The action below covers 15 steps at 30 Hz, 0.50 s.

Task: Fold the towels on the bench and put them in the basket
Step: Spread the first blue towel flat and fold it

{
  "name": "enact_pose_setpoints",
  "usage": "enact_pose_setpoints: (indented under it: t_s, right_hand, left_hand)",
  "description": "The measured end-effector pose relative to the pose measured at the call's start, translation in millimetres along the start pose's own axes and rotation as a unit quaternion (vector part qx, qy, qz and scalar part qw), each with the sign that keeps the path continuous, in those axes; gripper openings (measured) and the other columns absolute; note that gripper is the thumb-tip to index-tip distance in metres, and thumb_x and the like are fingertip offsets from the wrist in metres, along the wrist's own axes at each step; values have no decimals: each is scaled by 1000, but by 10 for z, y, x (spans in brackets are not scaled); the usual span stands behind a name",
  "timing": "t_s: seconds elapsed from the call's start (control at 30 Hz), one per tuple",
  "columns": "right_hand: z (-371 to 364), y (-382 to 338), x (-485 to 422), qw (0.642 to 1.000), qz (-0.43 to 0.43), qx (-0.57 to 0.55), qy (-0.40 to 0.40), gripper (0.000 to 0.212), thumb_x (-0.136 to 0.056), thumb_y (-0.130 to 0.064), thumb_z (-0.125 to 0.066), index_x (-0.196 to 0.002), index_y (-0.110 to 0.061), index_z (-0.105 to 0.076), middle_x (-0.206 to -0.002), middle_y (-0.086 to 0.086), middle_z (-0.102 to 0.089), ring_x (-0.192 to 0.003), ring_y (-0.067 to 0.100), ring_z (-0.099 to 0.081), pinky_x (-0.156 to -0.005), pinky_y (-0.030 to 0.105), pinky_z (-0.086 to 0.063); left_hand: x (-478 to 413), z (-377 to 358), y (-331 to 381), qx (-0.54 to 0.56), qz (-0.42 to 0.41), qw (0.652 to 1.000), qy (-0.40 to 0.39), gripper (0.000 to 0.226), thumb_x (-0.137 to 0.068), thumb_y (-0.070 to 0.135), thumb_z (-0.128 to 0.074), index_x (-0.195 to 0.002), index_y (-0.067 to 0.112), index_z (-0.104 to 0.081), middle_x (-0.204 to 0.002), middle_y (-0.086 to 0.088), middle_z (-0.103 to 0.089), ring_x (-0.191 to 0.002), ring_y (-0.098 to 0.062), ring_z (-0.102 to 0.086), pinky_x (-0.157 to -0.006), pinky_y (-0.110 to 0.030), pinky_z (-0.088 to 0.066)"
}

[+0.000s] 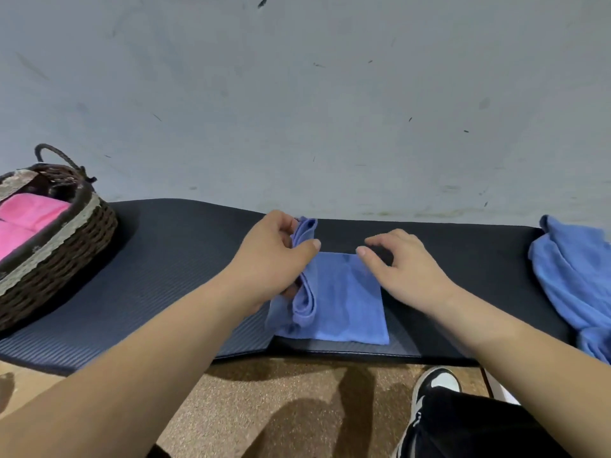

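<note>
- Your left forearm (139, 368) lies nearest, crossing the front lip of the bench (185, 252).
- Far left, the basket (66, 226) holds pink towels (29, 216) already folded, so part of the job looks done. Bare bench between it and your hands gives room to carry.
- Your left hand (274, 256) pinches the raised left fold of the blue towel (347, 302), mid-bench.
- The rest of that towel lies flat, its near edge just beside the front lip; this fold looks unfinished.
- Your right hand (403, 269) hovers at its far right corner, fingers relaxed, holding nothing.
- Far right, crumpled blue towelling (572, 276) is not yet folded and reaches the bench's front edge.
</note>
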State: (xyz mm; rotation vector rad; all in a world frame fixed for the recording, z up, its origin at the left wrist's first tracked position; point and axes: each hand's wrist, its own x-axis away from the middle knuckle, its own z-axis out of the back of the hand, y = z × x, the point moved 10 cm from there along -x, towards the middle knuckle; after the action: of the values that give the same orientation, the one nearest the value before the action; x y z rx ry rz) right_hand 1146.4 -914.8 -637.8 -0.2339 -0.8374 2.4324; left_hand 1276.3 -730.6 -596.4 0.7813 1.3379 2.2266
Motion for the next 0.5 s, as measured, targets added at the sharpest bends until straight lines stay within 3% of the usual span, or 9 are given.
enact_pose_setpoints:
  t_s: [0.07,0.1,0.17,0.33,0.4,0.5]
  right_hand:
    - [54,133,-14,997,-46,-66,-2,35,-100,-51,-54,-87,-23,-71,-81,-6,-63,-85,17,-62,-72,26,-46]
    - [45,216,-10,991,-72,-110,-15,42,-101,-51,-53,-83,-17,-70,-74,1,-64,-74,19,-64,-65,28,-50]
    - [-4,329,31,977,-113,-174,-48,48,-101,-51,-55,-86,-9,-72,-80,11,-71,-61,15,-63,-58,34,-55]
    - [-94,455,85,966,-129,-200,-100,38,-100,-44,-60,-81,-13,-72,-84,8,-73,-62,13,-65,-59,34,-56]
    - [-115,490,74,964,-132,-209,-101,35,-97,-44,-65,-83,-13,-72,-80,5,-71,-63,13,-64,-59,33,-55]
    - [-140,490,36,965,-140,-205,-84,41,-84,-53,-77,-87,-12,-71,-72,-2,-66,-59,13,-60,-54,32,-51]
  left_hand:
    - [-45,-289,6,-20,1,1000,-23,22,-93,23,-73,-106,19,-56,-88,-12,-65,-61,-23,-67,-50,-34,-60]
    - [-68,-431,4,-33,-4,999,-35,21,-93,22,-72,-104,21,-55,-85,-10,-64,-58,-24,-67,-50,-37,-62]
    - [-104,-695,-13,-72,-17,995,-63,22,-92,22,-73,-106,22,-55,-82,-8,-66,-56,-27,-71,-54,-43,-64]
    - [-120,-1083,-158,-148,9,978,-149,59,-91,38,-77,-139,24,-46,-87,-6,-74,-75,-26,-77,-74,-42,-65]
    - [-127,-1034,-122,-151,-19,979,-137,55,-90,37,-78,-136,26,-50,-91,-1,-75,-76,-18,-76,-76,-37,-64]
    - [-86,-836,-11,-267,-120,952,-88,51,-87,41,-78,-133,31,-58,-107,14,-66,-87,-5,-66,-85,-25,-54]
